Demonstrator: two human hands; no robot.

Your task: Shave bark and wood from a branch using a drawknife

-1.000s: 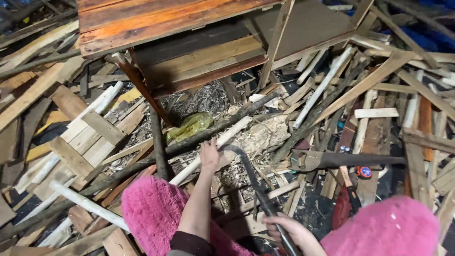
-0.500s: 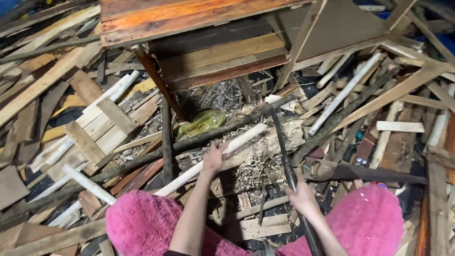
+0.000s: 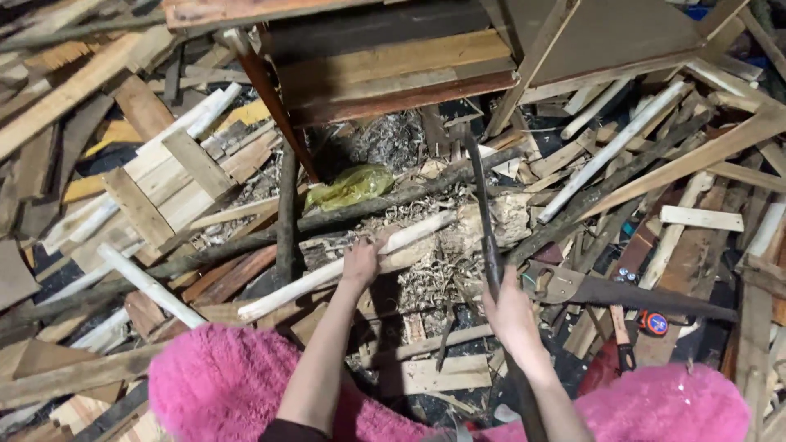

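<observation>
My left hand (image 3: 360, 263) grips a long pale peeled stick (image 3: 327, 274) that lies slanted across a pile of wood shavings (image 3: 426, 274). My right hand (image 3: 509, 315) holds the handle of a long dark blade (image 3: 483, 213), raised upright and pointing away from me above a pale chopping log (image 3: 491, 225). The blade's tip reaches up towards the dark wooden bench (image 3: 393, 65). Fuzzy pink cloth (image 3: 221, 385) covers both my knees at the bottom of the view.
Scrap planks and sticks lie heaped all around. A hand saw (image 3: 622, 290) rests to the right of my right hand, with a small red and blue tin (image 3: 655, 322) near it. A crumpled yellow-green plastic bag (image 3: 352, 187) sits under the bench. A dark branch (image 3: 286, 213) stands left of centre.
My right hand has swung the dark blade up from low at my lap to upright over the log. My left hand has stayed on the pale stick.
</observation>
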